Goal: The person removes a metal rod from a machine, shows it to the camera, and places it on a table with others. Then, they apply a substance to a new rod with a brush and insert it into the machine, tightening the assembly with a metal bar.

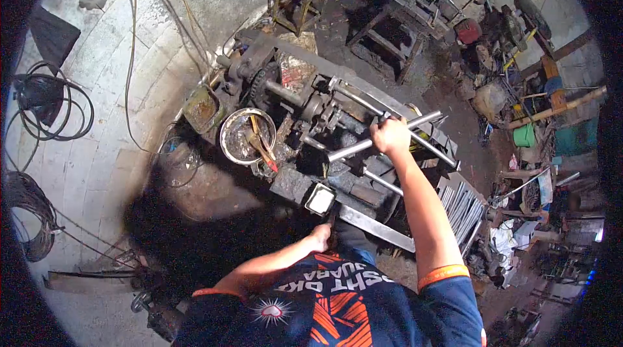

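Observation:
My right hand [390,136] is closed around a shiny round metal bar [354,151] that lies slantwise over the machine. Beneath it is a greasy metal machine [305,181] with rods, a toothed wheel [258,87] and a shaft [285,95]. Close to my body, my left hand [320,236] is curled at the machine's near edge, against something dark that I cannot make out. Just beyond that hand sits a small squarish container [320,199] with a white inside. A flat metal rail [376,229] runs to the right of it.
A round tub [248,136] holding brushes stands on the machine's left, beside a rusty tray [202,110]. Several metal rods [462,207] lie in a bundle at right. Another machine on a stand [415,12] is behind. Coiled cables [32,217] hang on the left wall.

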Tool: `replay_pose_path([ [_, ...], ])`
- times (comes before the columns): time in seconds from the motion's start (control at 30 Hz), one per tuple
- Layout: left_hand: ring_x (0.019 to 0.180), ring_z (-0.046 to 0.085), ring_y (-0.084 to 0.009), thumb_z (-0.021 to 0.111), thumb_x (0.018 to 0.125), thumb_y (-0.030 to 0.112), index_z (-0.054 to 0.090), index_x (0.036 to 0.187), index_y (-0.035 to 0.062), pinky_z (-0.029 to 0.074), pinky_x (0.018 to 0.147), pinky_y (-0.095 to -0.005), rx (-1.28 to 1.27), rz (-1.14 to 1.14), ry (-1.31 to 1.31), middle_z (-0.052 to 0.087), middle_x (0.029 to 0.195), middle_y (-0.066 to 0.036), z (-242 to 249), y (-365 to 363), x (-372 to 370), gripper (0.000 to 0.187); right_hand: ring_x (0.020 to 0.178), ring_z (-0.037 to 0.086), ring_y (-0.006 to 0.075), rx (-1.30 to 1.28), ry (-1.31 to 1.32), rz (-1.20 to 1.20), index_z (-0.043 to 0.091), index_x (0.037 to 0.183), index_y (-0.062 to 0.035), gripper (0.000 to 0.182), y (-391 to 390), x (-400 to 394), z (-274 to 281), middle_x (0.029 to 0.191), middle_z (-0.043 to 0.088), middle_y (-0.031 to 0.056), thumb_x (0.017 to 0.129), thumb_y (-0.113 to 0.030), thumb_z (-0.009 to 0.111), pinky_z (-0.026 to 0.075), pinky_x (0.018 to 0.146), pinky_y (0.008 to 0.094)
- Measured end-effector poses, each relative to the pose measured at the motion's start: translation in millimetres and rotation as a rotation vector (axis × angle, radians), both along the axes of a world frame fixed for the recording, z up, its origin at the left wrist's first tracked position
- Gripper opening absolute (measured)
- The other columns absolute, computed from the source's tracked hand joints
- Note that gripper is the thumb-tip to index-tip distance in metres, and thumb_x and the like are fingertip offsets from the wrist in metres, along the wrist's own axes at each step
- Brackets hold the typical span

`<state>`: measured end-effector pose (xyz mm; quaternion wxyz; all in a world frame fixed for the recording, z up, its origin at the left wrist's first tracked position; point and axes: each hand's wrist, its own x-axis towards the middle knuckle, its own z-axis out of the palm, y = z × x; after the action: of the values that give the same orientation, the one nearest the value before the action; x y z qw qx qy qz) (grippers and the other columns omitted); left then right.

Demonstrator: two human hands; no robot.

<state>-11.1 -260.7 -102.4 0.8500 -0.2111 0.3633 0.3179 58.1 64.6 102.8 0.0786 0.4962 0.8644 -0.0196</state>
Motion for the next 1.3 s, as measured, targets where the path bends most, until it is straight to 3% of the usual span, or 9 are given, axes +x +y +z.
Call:
replay_pose_path([
  [0.1, 0.081, 0.065, -0.0265, 0.037, 0.095, 0.029, 0.065, 0.094, 0.0063, 0.052, 0.076, -0.0448, -0.052, -0.067, 0.122, 0.068, 0.094, -0.010, 33, 12, 1, 0.036, 0.088, 0.062, 0.0335, -0.008, 0.012, -0.023, 0.069, 0.077, 0.0013, 0.050, 1, -1, -3, 0.089, 0.066, 0.0210, 0.083, -0.040, 0.042, 0.040, 0.093, 0.0385],
  [0.4, 0.087, 0.064, -0.0280, 0.038, 0.096, 0.034, 0.063, 0.100, 0.0056, 0.051, 0.080, -0.0458, 0.007, -0.085, 0.135, 0.067, 0.099, -0.010, 13, 8, 1, 0.038, 0.096, 0.057, 0.0385, -0.038, -0.010, -0.110, 0.069, 0.084, 0.0013, 0.050, 4, -3, -10, 0.100, 0.064, 0.0214, 0.081, -0.041, 0.044, 0.045, 0.089, 0.0408],
  [0.6, 0.075, 0.062, -0.0256, 0.037, 0.096, 0.036, 0.063, 0.093, 0.0087, 0.051, 0.070, -0.0434, -0.068, -0.071, 0.201, 0.067, 0.088, -0.008, 85, 29, -7, 0.038, 0.098, 0.057, 0.0389, -0.037, 0.038, -0.139, 0.069, 0.084, 0.0026, 0.051, 3, 0, -9, 0.100, 0.064, 0.0218, 0.081, -0.042, 0.044, 0.045, 0.090, 0.0415],
  [0.8, 0.083, 0.064, -0.0279, 0.036, 0.095, 0.033, 0.064, 0.089, 0.0077, 0.051, 0.080, -0.0465, 0.037, -0.098, 0.186, 0.068, 0.090, -0.010, 12, 10, 0, 0.039, 0.099, 0.058, 0.0372, -0.021, 0.025, -0.149, 0.069, 0.083, 0.0027, 0.052, 2, -2, -1, 0.098, 0.065, 0.0217, 0.082, -0.042, 0.043, 0.041, 0.094, 0.0417],
  [0.97, 0.084, 0.064, -0.0281, 0.035, 0.092, 0.024, 0.065, 0.090, 0.0056, 0.050, 0.083, -0.0452, -0.030, -0.032, 0.111, 0.068, 0.091, -0.010, 55, 22, -3, 0.036, 0.099, 0.060, 0.0288, -0.120, -0.146, -0.039, 0.070, 0.083, 0.0012, 0.058, 1, -8, 13, 0.096, 0.066, 0.0212, 0.088, -0.045, 0.035, 0.035, 0.097, 0.0401],
  [1.03, 0.085, 0.064, -0.0284, 0.035, 0.091, 0.022, 0.065, 0.091, 0.0049, 0.050, 0.084, -0.0446, -0.050, -0.038, 0.120, 0.068, 0.093, -0.011, 64, 24, -2, 0.035, 0.090, 0.062, 0.0318, -0.038, -0.073, -0.041, 0.069, 0.078, -0.0003, 0.051, 0, -6, 5, 0.089, 0.066, 0.0206, 0.086, -0.040, 0.039, 0.039, 0.092, 0.0417],
  [1.13, 0.087, 0.064, -0.0289, 0.036, 0.092, 0.025, 0.065, 0.094, 0.0049, 0.049, 0.084, -0.0446, -0.041, -0.041, 0.141, 0.068, 0.095, -0.011, 59, 22, -2, 0.036, 0.081, 0.063, 0.0347, 0.064, -0.010, -0.030, 0.068, 0.073, -0.0018, 0.044, 4, -4, -10, 0.082, 0.066, 0.0199, 0.084, -0.035, 0.042, 0.043, 0.086, 0.0434],
  [1.2, 0.101, 0.059, -0.0280, 0.033, 0.097, 0.039, 0.060, 0.110, 0.0032, 0.046, 0.093, -0.0447, -0.045, -0.061, 0.154, 0.063, 0.113, -0.010, 34, 19, 2, 0.047, 0.081, 0.063, 0.0347, 0.085, -0.020, -0.020, 0.068, 0.073, -0.0018, 0.044, 4, -6, -5, 0.082, 0.066, 0.0197, 0.084, -0.035, 0.042, 0.043, 0.085, 0.0435],
  [1.3, 0.100, 0.060, -0.0282, 0.033, 0.097, 0.040, 0.060, 0.110, 0.0031, 0.046, 0.092, -0.0444, -0.030, -0.052, 0.146, 0.064, 0.112, -0.011, 36, 18, 2, 0.048, 0.102, 0.059, 0.0284, -0.102, -0.125, -0.067, 0.070, 0.085, 0.0008, 0.065, -1, -13, 17, 0.097, 0.066, 0.0212, 0.090, -0.050, 0.030, 0.037, 0.095, 0.0397],
])
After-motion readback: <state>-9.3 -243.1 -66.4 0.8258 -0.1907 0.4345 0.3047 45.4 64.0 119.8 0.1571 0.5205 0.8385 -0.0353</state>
